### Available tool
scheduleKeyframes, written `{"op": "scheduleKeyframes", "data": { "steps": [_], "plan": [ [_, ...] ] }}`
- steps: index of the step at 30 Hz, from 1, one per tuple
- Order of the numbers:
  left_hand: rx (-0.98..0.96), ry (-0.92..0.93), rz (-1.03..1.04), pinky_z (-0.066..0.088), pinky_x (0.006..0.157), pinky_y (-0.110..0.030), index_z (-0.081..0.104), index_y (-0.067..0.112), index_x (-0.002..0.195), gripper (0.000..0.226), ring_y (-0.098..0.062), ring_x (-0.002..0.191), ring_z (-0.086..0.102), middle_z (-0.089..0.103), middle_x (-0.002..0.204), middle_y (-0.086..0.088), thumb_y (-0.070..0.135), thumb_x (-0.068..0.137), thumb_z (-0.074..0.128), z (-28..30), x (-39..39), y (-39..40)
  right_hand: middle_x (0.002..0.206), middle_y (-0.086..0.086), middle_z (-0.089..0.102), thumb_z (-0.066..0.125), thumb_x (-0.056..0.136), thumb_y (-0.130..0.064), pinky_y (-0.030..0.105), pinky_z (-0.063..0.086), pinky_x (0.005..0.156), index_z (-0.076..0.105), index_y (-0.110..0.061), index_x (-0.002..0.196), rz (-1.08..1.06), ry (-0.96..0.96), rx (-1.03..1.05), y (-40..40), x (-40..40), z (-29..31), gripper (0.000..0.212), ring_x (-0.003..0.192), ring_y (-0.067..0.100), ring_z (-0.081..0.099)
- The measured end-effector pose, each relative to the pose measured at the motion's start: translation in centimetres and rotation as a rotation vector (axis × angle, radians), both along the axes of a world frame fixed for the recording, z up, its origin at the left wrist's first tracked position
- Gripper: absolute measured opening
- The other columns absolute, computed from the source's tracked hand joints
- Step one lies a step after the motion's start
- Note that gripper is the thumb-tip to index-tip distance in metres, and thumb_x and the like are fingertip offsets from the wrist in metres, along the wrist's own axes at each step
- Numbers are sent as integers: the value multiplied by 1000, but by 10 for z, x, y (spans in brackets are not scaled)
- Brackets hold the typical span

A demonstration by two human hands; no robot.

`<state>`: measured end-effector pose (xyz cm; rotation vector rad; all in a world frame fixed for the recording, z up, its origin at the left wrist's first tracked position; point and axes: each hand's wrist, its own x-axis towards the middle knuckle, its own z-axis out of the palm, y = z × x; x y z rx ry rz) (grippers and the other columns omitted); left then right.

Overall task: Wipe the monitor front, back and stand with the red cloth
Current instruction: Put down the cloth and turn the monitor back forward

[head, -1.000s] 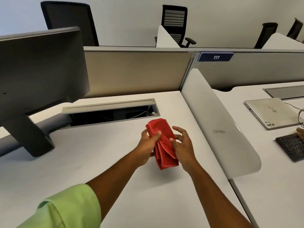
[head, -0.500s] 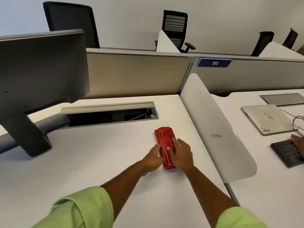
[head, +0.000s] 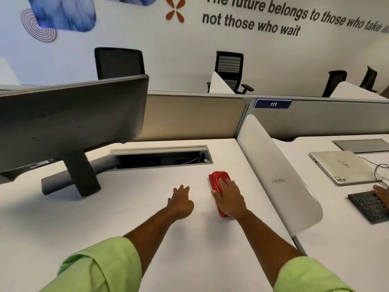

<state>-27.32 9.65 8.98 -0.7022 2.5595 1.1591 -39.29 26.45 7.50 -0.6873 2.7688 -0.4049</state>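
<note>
The folded red cloth (head: 216, 179) lies flat on the white desk (head: 126, 211), right of centre. My right hand (head: 229, 197) rests flat on top of it with straight fingers, covering its near half. My left hand (head: 180, 200) lies on the bare desk a little to the left of the cloth, fingers relaxed, holding nothing. The dark monitor (head: 69, 121) stands at the left with its back toward me, on a slanted stand (head: 81, 173) with a grey base.
An open cable tray (head: 162, 158) is sunk into the desk behind the cloth. A white curved divider (head: 277, 175) borders the desk on the right. Beyond it lie a closed laptop (head: 341, 165), a keyboard (head: 368, 205) and another person's hand (head: 382, 194).
The cloth went from held up between both hands to lying on the desk. My left hand let go and slid left; my right hand flattened on top. The camera tilted up.
</note>
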Motion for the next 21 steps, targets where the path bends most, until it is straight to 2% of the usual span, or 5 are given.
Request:
{"op": "scheduleKeyframes", "data": {
  "steps": [3,7,11,15,21],
  "plan": [
    [-60,6,7,1,125,-48,11,18,161,65,-26,155,-11,-6,169,-3,12,102,38,6,30,-17,173,8,26,32,103,-70,50,23,129,26,-21,166,50,-3,-35,-16,17,6,79,161,34,18],
    [-116,37,84,0,125,-46,12,19,161,66,-24,156,-9,-6,169,-2,8,103,40,15,75,-52,171,7,31,-1,74,-100,49,20,130,31,-23,164,130,-46,-132,-48,41,2,123,161,30,17],
    [-163,85,265,5,125,-46,14,19,161,66,-25,156,-4,-1,170,-3,8,103,46,24,134,-104,175,4,20,36,106,-64,44,16,129,27,-24,166,236,-82,-176,-97,91,24,73,164,25,5],
    [-171,142,475,16,125,-48,16,18,160,67,-28,156,8,7,169,-5,12,103,51,32,197,-156,174,3,22,9,80,-95,43,19,128,30,-24,164,308,-76,-259,-143,134,49,112,163,24,8],
    [-158,187,711,18,124,-48,4,14,161,78,-30,155,8,5,169,-7,16,102,55,47,285,-223,175,0,21,43,108,-53,42,19,128,31,-24,164,451,18,-351,-215,197,90,64,163,22,9]
  ]
}}
